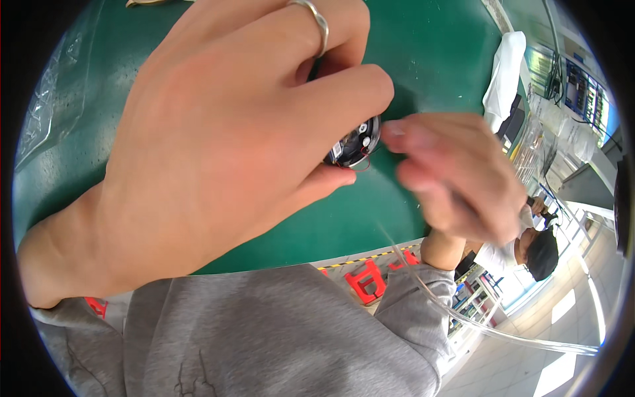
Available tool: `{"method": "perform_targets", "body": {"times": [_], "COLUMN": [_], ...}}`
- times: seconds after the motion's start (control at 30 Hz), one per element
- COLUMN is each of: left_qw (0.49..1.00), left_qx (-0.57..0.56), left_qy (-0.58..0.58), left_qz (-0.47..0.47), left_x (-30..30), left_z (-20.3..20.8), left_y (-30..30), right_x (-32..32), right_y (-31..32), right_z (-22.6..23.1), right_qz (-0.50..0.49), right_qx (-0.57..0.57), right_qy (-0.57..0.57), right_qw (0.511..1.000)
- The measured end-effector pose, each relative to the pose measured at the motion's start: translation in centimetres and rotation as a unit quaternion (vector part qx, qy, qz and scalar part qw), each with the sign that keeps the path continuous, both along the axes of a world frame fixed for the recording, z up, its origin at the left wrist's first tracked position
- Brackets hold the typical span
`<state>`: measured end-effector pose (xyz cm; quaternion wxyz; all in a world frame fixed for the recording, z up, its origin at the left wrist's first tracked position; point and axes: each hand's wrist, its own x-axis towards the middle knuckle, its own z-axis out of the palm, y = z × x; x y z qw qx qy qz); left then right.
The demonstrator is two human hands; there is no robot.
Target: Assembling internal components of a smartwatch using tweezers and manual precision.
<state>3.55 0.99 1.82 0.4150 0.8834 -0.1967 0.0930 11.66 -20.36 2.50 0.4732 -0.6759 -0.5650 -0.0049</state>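
Note:
My left hand (218, 132), with a silver ring on one finger, is large in the view and closed around a small round black electronic device (358, 143). Only the device's right end shows, with screws, a pale label and a thin red wire; the rest lies hidden behind my fingers. Just right of it is my right hand (463, 172), its fingers curled and blurred by motion. The thumb and a fingertip come close to the device's edge. Whether they touch it or hold anything small, I cannot tell.
Beneath my hands spreads a green table (430, 59). Clear plastic trays (49, 109) lie at its left, a white cloth-like item (505, 76) at its right edge. A transparent tube (476, 324) curves across the lower right. Red stools (366, 281) stand below; another person (529, 255) is at the right.

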Motion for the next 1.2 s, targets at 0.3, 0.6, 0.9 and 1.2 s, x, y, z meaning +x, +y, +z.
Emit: {"method": "perform_targets", "body": {"times": [0.3,0.6,0.9,1.2], "left_qw": [0.998,0.998,0.999,0.999], "left_qx": [-0.033,-0.025,-0.015,-0.019], "left_qy": [-0.034,-0.012,0.004,0.009], "left_qz": [0.037,0.053,0.04,0.04], "left_x": [0.0,-0.1,0.2,0.4], "left_z": [-0.4,-0.3,-0.1,0.4], "left_y": [-0.4,-0.2,-0.3,0.0], "right_x": [-0.9,-0.8,-0.5,-1.6], "right_y": [0.3,1.5,0.6,1.4], "right_z": [0.3,0.1,1.0,0.5], "right_qz": [-0.024,-0.065,-0.021,-0.058], "right_qx": [-0.091,-0.057,-0.098,-0.097], "right_qy": [-0.07,-0.053,-0.063,-0.163], "right_qw": [0.993,0.995,0.993,0.98]}}
